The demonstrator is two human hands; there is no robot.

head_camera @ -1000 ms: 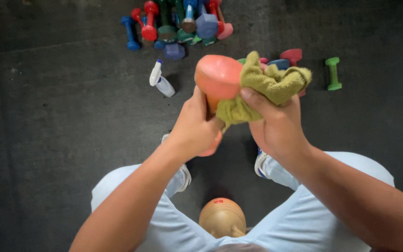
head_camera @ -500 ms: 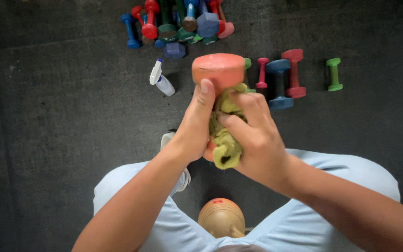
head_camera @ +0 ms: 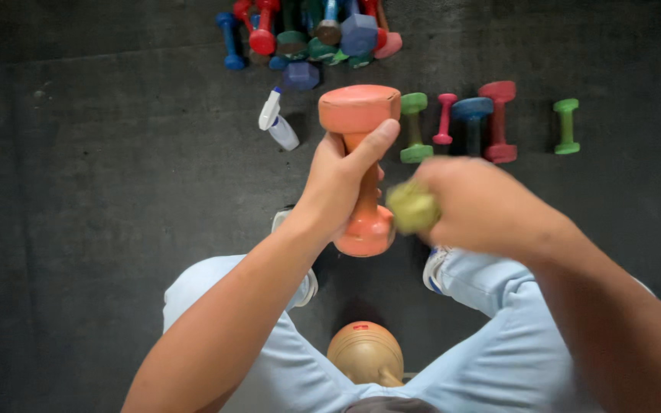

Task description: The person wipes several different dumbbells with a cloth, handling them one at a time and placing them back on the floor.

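Okay, I see the left hand (head_camera: 338, 187) with its grip wrapped tight around the handle of the orange dumbbell (head_camera: 359, 164), thumb up along the shaft. Dumbbell stands upright in the air, one head above the fist, the other below it. Right hand (head_camera: 476, 203), blurred, has its grip balled around the green cloth (head_camera: 411, 206), just right of the dumbbell's lower head; touching or not, I can't tell. On the floor (head_camera: 101, 191) beyond: a spray bottle (head_camera: 278, 122) to the left, a row of small dumbbells (head_camera: 468, 122) to the right.
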